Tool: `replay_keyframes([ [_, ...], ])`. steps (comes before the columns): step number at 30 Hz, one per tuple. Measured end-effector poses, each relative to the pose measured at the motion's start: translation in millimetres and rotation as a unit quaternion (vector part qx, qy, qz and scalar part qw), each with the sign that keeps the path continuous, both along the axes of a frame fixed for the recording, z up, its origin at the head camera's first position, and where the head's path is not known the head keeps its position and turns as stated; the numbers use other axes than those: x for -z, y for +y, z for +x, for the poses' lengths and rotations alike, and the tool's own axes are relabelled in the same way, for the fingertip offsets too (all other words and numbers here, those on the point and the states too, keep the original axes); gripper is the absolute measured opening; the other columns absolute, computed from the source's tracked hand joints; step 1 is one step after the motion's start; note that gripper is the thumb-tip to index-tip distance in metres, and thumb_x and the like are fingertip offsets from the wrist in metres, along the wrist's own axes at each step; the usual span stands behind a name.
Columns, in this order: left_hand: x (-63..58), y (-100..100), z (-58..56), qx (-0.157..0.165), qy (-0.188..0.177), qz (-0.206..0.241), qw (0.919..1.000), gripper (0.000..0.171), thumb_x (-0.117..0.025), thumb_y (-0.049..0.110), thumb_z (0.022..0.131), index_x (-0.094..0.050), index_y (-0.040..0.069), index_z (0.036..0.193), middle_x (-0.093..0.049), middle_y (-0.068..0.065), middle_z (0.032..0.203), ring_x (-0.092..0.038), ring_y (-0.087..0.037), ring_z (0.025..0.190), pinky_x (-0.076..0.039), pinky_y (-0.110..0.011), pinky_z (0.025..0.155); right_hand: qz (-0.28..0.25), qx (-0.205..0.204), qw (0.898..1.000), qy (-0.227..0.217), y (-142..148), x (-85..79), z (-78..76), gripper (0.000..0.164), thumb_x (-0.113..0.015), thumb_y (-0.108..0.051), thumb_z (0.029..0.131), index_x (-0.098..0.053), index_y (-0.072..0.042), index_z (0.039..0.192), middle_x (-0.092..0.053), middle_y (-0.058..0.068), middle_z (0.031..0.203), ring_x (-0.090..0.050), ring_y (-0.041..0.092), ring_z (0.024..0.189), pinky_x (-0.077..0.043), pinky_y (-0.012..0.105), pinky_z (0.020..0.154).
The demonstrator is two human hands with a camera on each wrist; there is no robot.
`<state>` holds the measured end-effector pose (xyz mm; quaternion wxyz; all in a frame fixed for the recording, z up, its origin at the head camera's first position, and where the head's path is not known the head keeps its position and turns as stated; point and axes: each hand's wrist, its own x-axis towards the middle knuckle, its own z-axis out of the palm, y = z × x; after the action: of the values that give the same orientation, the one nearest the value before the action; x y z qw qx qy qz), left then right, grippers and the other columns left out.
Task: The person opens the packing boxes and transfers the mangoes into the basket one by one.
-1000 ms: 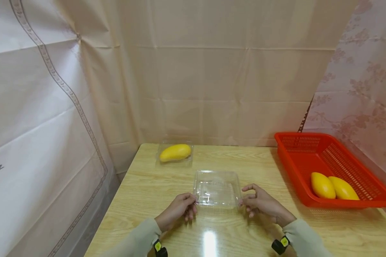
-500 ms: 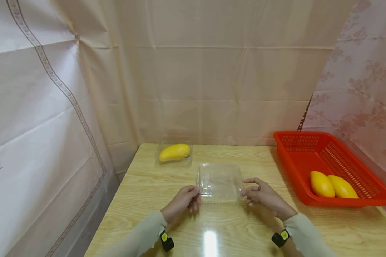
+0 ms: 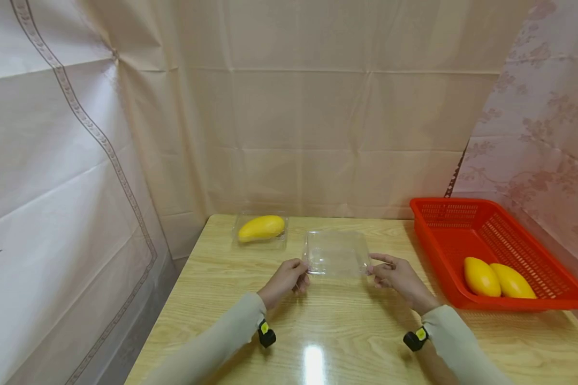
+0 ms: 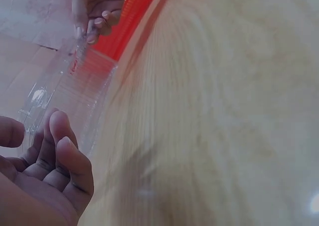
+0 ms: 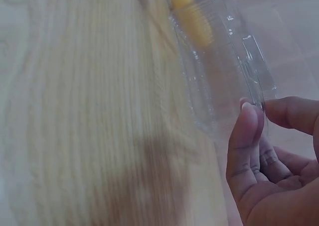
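Note:
A clear plastic clamshell box (image 3: 338, 252) is held between both hands above the wooden table, with nothing seen inside it. My left hand (image 3: 286, 280) pinches its near left corner between thumb and fingers. At the near right corner, my right hand (image 3: 402, 279) pinches the edge; in the right wrist view the thumb and index finger meet on the rim of the box (image 5: 219, 71). The left wrist view shows the box (image 4: 70, 91) stretching from the left fingers to the right hand (image 4: 99, 9).
A yellow mango (image 3: 261, 228) lies in another clear box at the table's back left. On the right stands a red plastic basket (image 3: 450, 235) with two yellow mangoes (image 3: 483, 276) at its near end. Cloth sheets (image 3: 289, 117) hang behind and beside the wooden table (image 3: 250, 331).
Both hands have carried the clear box away from me, toward the back of the table, and slightly right. The mangoes and the basket have stayed in place.

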<state>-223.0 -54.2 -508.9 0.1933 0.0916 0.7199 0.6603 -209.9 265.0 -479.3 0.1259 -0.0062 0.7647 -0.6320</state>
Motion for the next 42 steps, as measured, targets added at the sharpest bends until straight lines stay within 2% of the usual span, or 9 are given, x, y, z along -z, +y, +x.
replay_keyframes([
  [8, 5.1, 16.9, -27.2, -0.013, 0.004, -0.002, 0.9999, 0.039, -0.044, 0.025, 0.113, -0.059, -0.01, 0.12, -0.066, -0.026, 0.096, -0.055, -0.019, 0.066, -0.044, -0.028, 0.058, 0.004, 0.025, 1.0, 0.016, 8.5, 1.4, -20.0, 0.054, -0.059, -0.011, 0.105, -0.039, 0.005, 0.153, -0.07, 0.022, 0.113, -0.062, 0.016, 0.08, -0.059, 0.032, 0.077],
  [14, 4.0, 29.5, -42.5, -0.031, 0.007, 0.003, 0.9995, 0.039, -0.044, 0.023, 0.112, -0.057, -0.013, 0.12, -0.065, -0.027, 0.093, -0.053, -0.017, 0.063, -0.043, -0.027, 0.056, 0.003, 0.045, 0.999, 0.022, 13.1, 6.5, -36.4, 0.054, -0.059, -0.012, 0.106, -0.04, 0.006, 0.153, -0.069, 0.022, 0.114, -0.064, 0.017, 0.08, -0.059, 0.033, 0.08],
  [19, 4.2, 36.2, -57.9, -0.043, 0.015, -0.007, 0.999, 0.04, -0.045, 0.025, 0.112, -0.057, -0.012, 0.121, -0.065, -0.021, 0.088, -0.054, -0.017, 0.061, -0.044, -0.028, 0.055, -0.013, 0.06, 0.998, 0.026, 15.1, 11.5, -49.5, 0.055, -0.059, -0.011, 0.106, -0.039, 0.006, 0.154, -0.068, 0.022, 0.116, -0.067, 0.018, 0.084, -0.059, 0.031, 0.081],
  [23, 5.0, 39.7, -69.8, -0.053, 0.008, -0.014, 0.9985, 0.04, -0.045, 0.026, 0.112, -0.058, -0.011, 0.122, -0.065, -0.015, 0.085, -0.055, -0.017, 0.063, -0.045, -0.028, 0.056, -0.02, 0.072, 0.997, 0.021, 15.0, 15.8, -59.0, 0.056, -0.061, -0.013, 0.105, -0.039, 0.006, 0.153, -0.067, 0.022, 0.12, -0.067, 0.017, 0.087, -0.059, 0.029, 0.081],
  [26, 5.4, 44.3, -77.2, -0.06, 0.003, -0.018, 0.998, 0.04, -0.046, 0.025, 0.111, -0.059, -0.011, 0.121, -0.066, -0.015, 0.085, -0.055, -0.018, 0.062, -0.044, -0.027, 0.054, -0.023, 0.088, 0.996, 0.015, 15.6, 18.7, -64.6, 0.054, -0.061, -0.014, 0.105, -0.042, 0.005, 0.152, -0.065, 0.023, 0.123, -0.065, 0.015, 0.087, -0.058, 0.026, 0.08],
  [30, 3.8, 52.3, -82.9, -0.058, 0.001, -0.025, 0.998, 0.04, -0.046, 0.025, 0.111, -0.059, -0.012, 0.121, -0.066, -0.012, 0.083, -0.057, -0.017, 0.061, -0.044, -0.028, 0.055, -0.034, 0.118, 0.992, 0.013, 17.4, 20.8, -69.3, 0.051, -0.059, -0.013, 0.106, -0.044, 0.006, 0.15, -0.067, 0.02, 0.122, -0.063, 0.011, 0.085, -0.058, 0.025, 0.08],
  [36, 3.0, 61.9, -87.1, -0.059, 0.0, -0.04, 0.9975, 0.038, -0.046, 0.025, 0.111, -0.062, -0.008, 0.121, -0.066, -0.01, 0.082, -0.058, -0.018, 0.061, -0.045, -0.03, 0.056, -0.042, 0.136, 0.99, 0.013, 20.0, 22.4, -73.0, 0.05, -0.058, -0.009, 0.105, -0.043, 0.01, 0.149, -0.071, 0.004, 0.101, -0.063, 0.007, 0.079, -0.058, 0.024, 0.076],
  [39, 3.9, 65.1, -92.6, -0.062, 0.008, -0.06, 0.9962, 0.037, -0.046, 0.025, 0.111, -0.063, -0.006, 0.12, -0.068, -0.013, 0.086, -0.06, -0.019, 0.063, -0.046, -0.03, 0.056, -0.035, 0.14, 0.989, 0.017, 21.0, 21.6, -74.2, 0.049, -0.058, -0.01, 0.106, -0.044, 0.01, 0.149, -0.07, 0.005, 0.101, -0.063, 0.005, 0.077, -0.059, 0.024, 0.075],
  [42, 8.0, 67.7, -100.0, -0.072, 0.01, -0.076, 0.9944, 0.035, -0.047, 0.024, 0.11, -0.064, -0.005, 0.119, -0.07, -0.016, 0.091, -0.062, -0.018, 0.063, -0.047, -0.028, 0.054, -0.029, 0.145, 0.989, 0.017, 21.2, 20.9, -76.1, 0.049, -0.058, -0.01, 0.106, -0.045, 0.01, 0.148, -0.071, 0.011, 0.108, -0.064, 0.006, 0.078, -0.059, 0.024, 0.076],
])
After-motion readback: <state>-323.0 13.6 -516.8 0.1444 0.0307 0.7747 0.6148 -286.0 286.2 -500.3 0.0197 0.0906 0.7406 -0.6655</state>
